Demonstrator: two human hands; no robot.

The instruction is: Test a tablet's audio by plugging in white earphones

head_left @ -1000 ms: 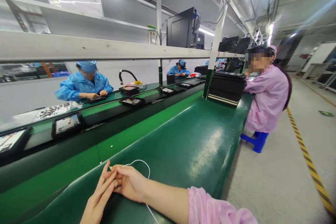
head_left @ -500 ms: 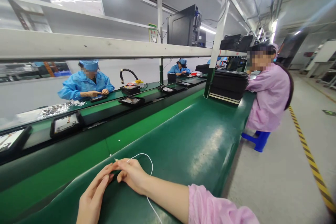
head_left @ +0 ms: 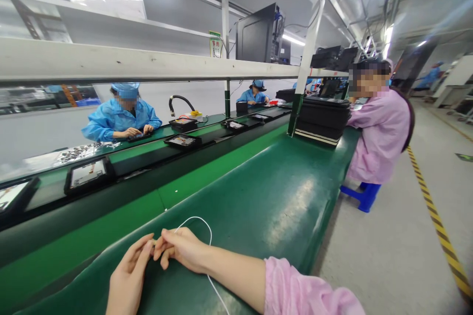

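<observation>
My left hand point(head_left: 129, 268) is at the front edge of the green worktop point(head_left: 254, 206), its thumb and fingertips pinched together. What lies between them, if anything, is too small to make out. Close by on the right, the fingers of my right hand point(head_left: 185, 249) are curled, with their tips almost meeting the left fingertips. A thin white cable point(head_left: 211, 230) comes out of the right hand's grasp, loops over the worktop, passes under my forearm and runs off the bottom of the view. Its end is hidden by the fingers.
Beyond the worktop, a conveyor carries black trays point(head_left: 88, 177) with device parts. Black trays are stacked point(head_left: 320, 120) by a post. A co-worker in pink point(head_left: 380, 133) sits at the right; a co-worker in blue point(head_left: 123, 118) works across the line. A white shelf beam point(head_left: 148, 64) crosses above.
My left fingertips have drawn back slightly from the right hand's, and the right fingers have shifted a little downward. The trays on the conveyor have slid slightly left.
</observation>
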